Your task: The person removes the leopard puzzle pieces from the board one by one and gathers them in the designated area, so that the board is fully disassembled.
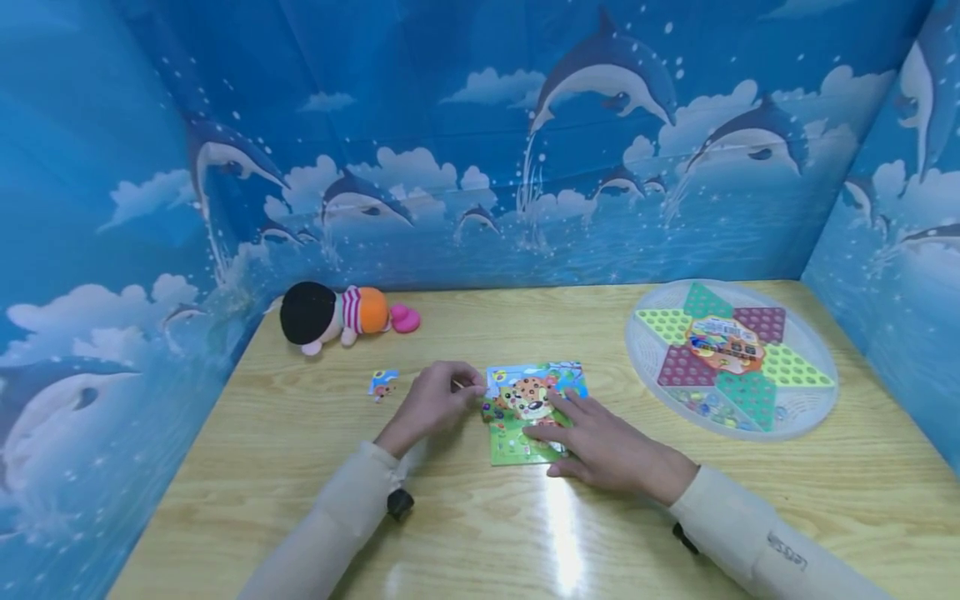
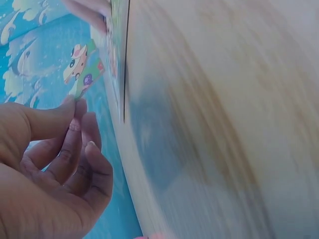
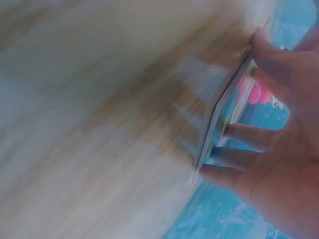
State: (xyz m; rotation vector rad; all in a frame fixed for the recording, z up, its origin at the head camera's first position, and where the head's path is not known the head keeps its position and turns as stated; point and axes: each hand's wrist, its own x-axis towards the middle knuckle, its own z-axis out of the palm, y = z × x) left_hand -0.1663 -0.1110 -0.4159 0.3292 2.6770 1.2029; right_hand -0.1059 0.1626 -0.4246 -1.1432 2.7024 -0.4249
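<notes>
A jigsaw puzzle board [image 1: 510, 452] with a spotted cartoon animal lies on the wooden table. My left hand [image 1: 438, 398] is at the board's left edge. Between its thumb and index fingertip it pinches a puzzle piece [image 2: 82, 72], seen raised in the left wrist view. My right hand [image 1: 611, 443] rests on the board's right side with fingers spread, and the right wrist view shows its fingertips [image 3: 212, 172] against the board's edge. Part of the picture is hidden under that hand. Another puzzle piece [image 1: 383, 384] lies on the table to the left of my left hand.
A doll [image 1: 367, 310] with black hair lies at the back left. At the right stands a round, clear-edged Chinese checkers board [image 1: 823, 354] with marbles in it. A blue dolphin-print backdrop [image 1: 480, 150] closes off the table's back and sides.
</notes>
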